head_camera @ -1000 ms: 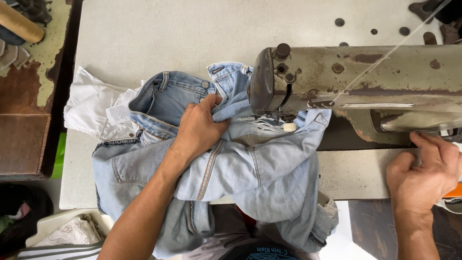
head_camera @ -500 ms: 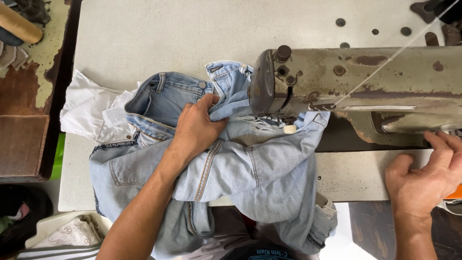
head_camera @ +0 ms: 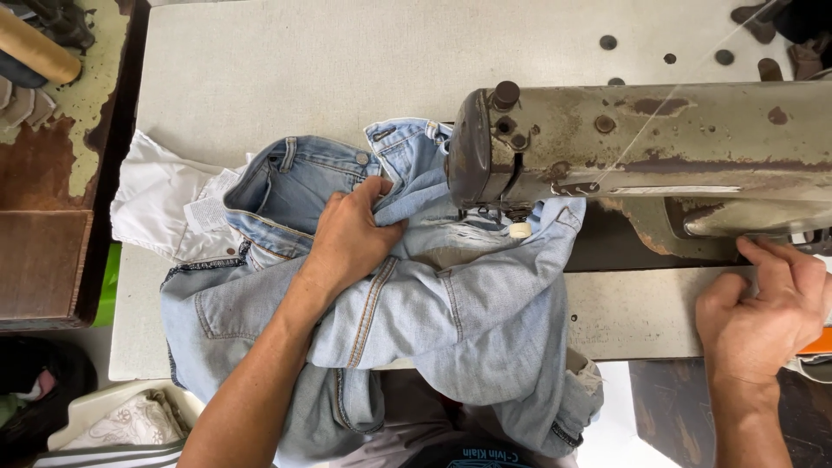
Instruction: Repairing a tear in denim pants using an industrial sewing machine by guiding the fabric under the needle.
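A pair of light blue jeans (head_camera: 459,312) lies bunched on the sewing table, its waistband under the head of a worn grey-green sewing machine (head_camera: 659,147). My left hand (head_camera: 351,238) presses down on the denim left of the needle, fingers gripping a fold by the waistband. My right hand (head_camera: 767,316) rests at the right end of the machine, fingers curled toward the base under the arm; whether it holds anything is hidden.
White pocket lining (head_camera: 165,208) sticks out left of the jeans. The pale table top (head_camera: 303,69) stretches behind. A rusty brown stand (head_camera: 43,234) sits at the left edge. A white bin with cloth (head_camera: 121,420) is at bottom left.
My right hand has slid right along the machine's end. The jeans and my left hand have barely shifted.
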